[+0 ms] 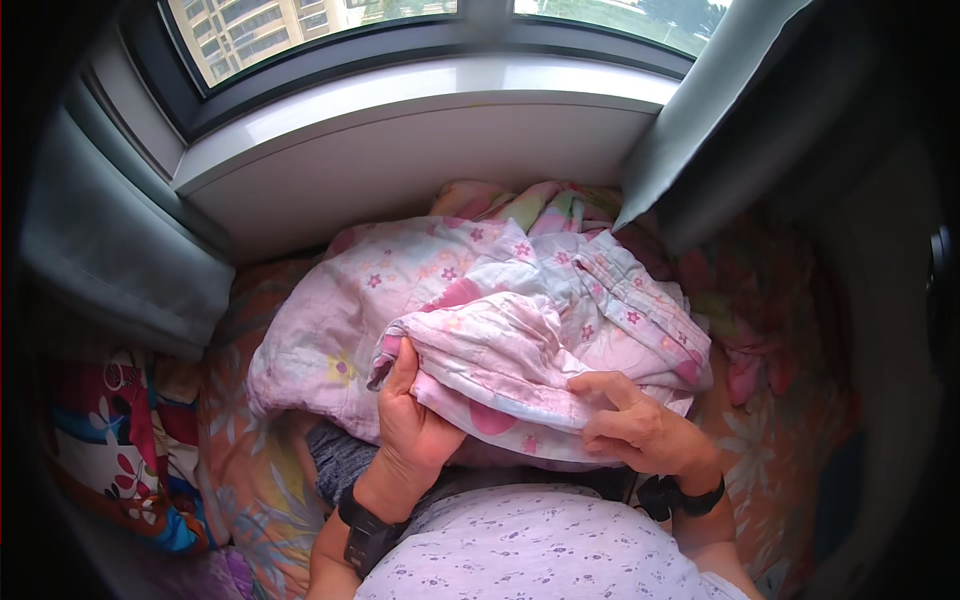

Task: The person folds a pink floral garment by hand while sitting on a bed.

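Observation:
A pink and white floral quilted cloth (322, 322) lies bunched over my lap and the bedding before me. My left hand (416, 424) grips a folded, seamed edge of it, thumb on top, with part of the cloth hanging open beside the fingers. Further right along the same edge, my right hand (645, 424) holds the fabric between thumb and fingers, its index finger stretched over the seam. The raised fold runs between both hands. Some of my right fingertips are hidden by the cloth. Each wrist wears a black strap.
An orange floral bed cover (262, 480) spreads beneath. Multicoloured patterned fabric (127, 450) is heaped at the left. Another pink and green cloth (555, 202) lies against the wall under the white window sill (450, 79). Grey curtains hang at the left (127, 232) and right (697, 112).

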Demonstrator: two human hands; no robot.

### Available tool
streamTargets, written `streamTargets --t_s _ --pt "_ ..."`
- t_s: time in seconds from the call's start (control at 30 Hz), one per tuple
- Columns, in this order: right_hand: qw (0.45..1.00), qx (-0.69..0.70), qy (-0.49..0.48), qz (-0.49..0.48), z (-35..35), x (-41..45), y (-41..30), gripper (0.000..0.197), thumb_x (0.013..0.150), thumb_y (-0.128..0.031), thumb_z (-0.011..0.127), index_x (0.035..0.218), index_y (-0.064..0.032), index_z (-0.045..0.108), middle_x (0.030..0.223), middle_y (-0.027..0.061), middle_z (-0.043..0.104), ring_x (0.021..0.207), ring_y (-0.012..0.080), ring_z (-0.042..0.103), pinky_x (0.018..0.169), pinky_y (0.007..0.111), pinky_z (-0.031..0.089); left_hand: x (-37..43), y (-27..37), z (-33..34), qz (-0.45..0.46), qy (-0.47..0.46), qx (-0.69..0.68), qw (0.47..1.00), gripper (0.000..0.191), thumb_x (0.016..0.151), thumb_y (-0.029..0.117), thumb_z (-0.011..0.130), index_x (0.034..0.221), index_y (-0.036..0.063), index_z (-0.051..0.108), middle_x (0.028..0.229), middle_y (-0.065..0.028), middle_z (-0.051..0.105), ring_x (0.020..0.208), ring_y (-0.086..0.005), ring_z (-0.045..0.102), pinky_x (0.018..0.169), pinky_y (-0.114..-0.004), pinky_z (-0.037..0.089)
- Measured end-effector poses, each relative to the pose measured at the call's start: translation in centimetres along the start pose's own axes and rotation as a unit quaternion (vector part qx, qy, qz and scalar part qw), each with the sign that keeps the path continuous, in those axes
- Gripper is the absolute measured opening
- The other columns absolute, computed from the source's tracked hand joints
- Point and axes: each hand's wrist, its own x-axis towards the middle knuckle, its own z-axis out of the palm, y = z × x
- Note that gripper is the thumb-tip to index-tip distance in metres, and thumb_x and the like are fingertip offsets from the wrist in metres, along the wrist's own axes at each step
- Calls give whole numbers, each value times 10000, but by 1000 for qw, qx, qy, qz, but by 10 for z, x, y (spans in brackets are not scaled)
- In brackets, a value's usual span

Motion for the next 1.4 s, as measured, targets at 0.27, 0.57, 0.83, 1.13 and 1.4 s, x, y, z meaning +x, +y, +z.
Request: streamTargets --t_s 0.27,0.57,0.83,1.13,1.4 --pt "992 -58 108 12 17 8 4 153 720 57 688 838 -7 615 971 119 589 849 286 564 735 343 480 6 -6 -4 96 -16 55 994 828 837 555 645 1443 80 342 1449 -118 414 1344 -305 376 1139 -491 265" --pt "995 -47 3 -85 26 13 2 151 722 53 683 832 -17 605 1011 102 614 878 277 591 723 353 501 -16 -9 13 10 -50 181 982 811 753 145 778 1419 60 322 1365 -86 458 1274 -254 446 1089 -417 353" --pt "996 57 42 -56 1 19 -12 191 730 42 718 887 -19 626 897 98 608 764 257 606 657 322 495 -21 -15 28 19 -41 284 958 666 707 -167 692 1306 15 465 1228 -96 571 1141 -213 564 992 -352 459" --pt "971 -11 193 -140 7 63 -28 229 713 35 752 920 -15 669 787 75 587 677 203 562 597 294 422 -26 -12 45 28 -115 365 924 553 750 -80 731 1256 -13 519 1153 -77 606 1070 -184 591 958 -315 468" --pt "979 0 151 -134 19 69 -27 129 803 3 678 923 18 630 822 107 575 736 260 587 643 329 480 -30 -12 40 22 -81 406 910 510 762 -48 736 1230 -18 537 1148 -63 609 1039 -155 591 902 -284 483"
